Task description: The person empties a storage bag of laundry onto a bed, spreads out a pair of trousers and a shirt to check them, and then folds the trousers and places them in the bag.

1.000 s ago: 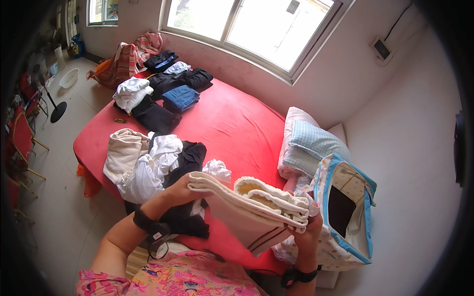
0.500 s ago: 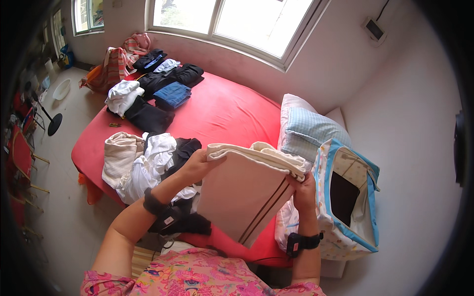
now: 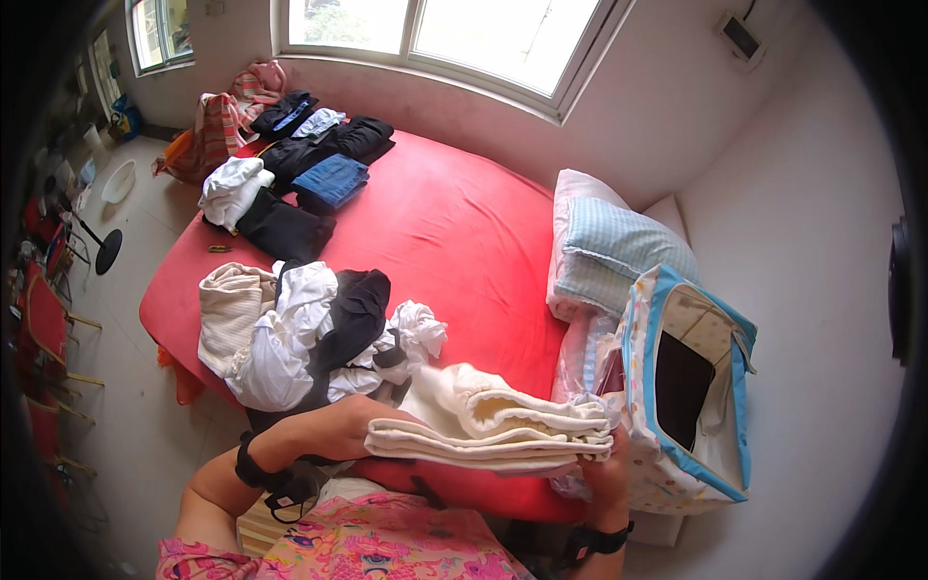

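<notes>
A folded cream garment (image 3: pixel 483 437), stacked in thick layers with its folded edges facing me, is held up in front of my body over the near side of the bed. My left hand (image 3: pixel 356 425) grips its left end, the fingers mostly hidden behind the cloth. At the other end my right hand (image 3: pixel 607 466) is closed on the layers. Just beyond my left forearm lies a loose heap of clothes: a cream ribbed piece (image 3: pixel 232 314), a white garment (image 3: pixel 290 348) and a black garment (image 3: pixel 360 307).
The bed has a red sheet (image 3: pixel 464 242). Clothes, including folded blue jeans (image 3: pixel 332 181) and a black piece (image 3: pixel 285 228), lie at its far left. Pillows (image 3: pixel 623 242) and an open blue-trimmed fabric storage box (image 3: pixel 638 406) stand on the right. A striped cloth (image 3: pixel 220 126) hangs at the far corner.
Both hands have come lower and nearer to me with the cream garment. It has tipped from its striped face showing to its folded edges showing. More of the white clothes behind it is visible.
</notes>
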Tool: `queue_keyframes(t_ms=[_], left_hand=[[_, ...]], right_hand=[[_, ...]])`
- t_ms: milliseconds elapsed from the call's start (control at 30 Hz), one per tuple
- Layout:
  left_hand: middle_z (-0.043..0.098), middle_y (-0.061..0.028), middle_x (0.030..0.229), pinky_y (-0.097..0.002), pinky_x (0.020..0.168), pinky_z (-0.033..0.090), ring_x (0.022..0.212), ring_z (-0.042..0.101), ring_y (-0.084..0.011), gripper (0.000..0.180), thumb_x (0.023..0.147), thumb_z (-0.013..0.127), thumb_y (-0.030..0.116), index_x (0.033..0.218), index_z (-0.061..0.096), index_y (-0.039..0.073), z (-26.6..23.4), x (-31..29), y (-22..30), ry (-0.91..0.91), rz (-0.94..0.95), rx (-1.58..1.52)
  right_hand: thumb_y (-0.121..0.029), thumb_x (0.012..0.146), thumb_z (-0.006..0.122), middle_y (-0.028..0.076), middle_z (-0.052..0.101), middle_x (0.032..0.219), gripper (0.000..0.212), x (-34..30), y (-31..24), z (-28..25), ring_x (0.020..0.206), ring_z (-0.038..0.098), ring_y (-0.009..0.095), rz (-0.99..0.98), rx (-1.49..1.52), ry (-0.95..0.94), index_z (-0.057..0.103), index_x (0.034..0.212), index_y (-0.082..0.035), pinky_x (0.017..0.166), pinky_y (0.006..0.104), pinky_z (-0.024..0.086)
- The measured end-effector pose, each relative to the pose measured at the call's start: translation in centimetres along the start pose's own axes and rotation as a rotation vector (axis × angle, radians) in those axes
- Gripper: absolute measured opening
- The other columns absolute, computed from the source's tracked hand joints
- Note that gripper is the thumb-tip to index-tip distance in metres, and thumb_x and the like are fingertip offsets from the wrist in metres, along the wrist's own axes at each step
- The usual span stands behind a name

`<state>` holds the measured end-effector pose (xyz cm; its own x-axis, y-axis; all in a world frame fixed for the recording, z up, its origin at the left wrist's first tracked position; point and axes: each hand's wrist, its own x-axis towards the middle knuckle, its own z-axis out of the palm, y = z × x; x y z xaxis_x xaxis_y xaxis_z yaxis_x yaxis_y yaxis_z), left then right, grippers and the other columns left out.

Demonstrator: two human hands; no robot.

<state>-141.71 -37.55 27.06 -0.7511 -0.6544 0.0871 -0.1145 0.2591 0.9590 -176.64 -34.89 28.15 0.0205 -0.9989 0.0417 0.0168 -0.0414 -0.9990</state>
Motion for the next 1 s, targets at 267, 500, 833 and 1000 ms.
queue_keyframes(t_ms=[267, 500, 833, 1000], left_hand=[[0.063, -0.0131, 0.099, -0.0287, 0.078, 0.046, 0.089, 0.061, -0.0204, 0.032, 0.083, 0.059, 0.012, 0.112, 0.056, 0.001, -0.2, 5.6, -4.0, 0.285, 0.041, 0.031], [0.063, -0.0171, 0.089, -0.0355, 0.07, 0.045, 0.082, 0.061, -0.0265, 0.02, 0.083, 0.053, 0.015, 0.098, 0.059, 0.003, 2.8, 13.9, -26.2, 0.553, -0.328, 0.09], [0.049, -0.0109, 0.124, -0.0351, 0.076, 0.048, 0.098, 0.056, -0.0282, 0.044, 0.071, 0.055, 0.005, 0.115, 0.052, 0.009, 11.9, 12.7, -25.2, 0.128, -0.021, 0.631], [0.044, -0.0112, 0.131, -0.0354, 0.089, 0.041, 0.112, 0.049, -0.0253, 0.046, 0.082, 0.042, 0.013, 0.127, 0.042, 0.01, 16.1, 8.0, -20.8, -0.36, 0.139, 0.595]], right_hand=[[0.002, 0.066, 0.067, 0.008, 0.059, 0.105, 0.048, 7.9, 2.8, -1.8, 0.096, 0.057, 0.016, 0.085, -0.004, -0.014, 0.051, 0.111, 0.001, 0.086, 0.029, 0.044], [-0.016, 0.078, 0.068, 0.009, 0.059, 0.098, 0.042, 14.5, 23.9, -3.7, 0.086, 0.058, 0.018, 0.149, -0.839, 0.302, 0.048, 0.111, -0.001, 0.076, 0.0287, 0.047], [-0.025, 0.083, 0.063, 0.011, 0.054, 0.11, 0.052, 2.5, 27.7, -0.4, 0.096, 0.057, 0.019, 0.731, 0.383, 0.204, 0.039, 0.121, 0.002, 0.079, 0.031, 0.047], [-0.008, 0.079, 0.065, 0.008, 0.054, 0.113, 0.044, -1.4, 26.8, -0.6, 0.099, 0.054, 0.022, 0.81, 0.6, 0.482, 0.046, 0.119, 0.0, 0.084, 0.0328, 0.045]])
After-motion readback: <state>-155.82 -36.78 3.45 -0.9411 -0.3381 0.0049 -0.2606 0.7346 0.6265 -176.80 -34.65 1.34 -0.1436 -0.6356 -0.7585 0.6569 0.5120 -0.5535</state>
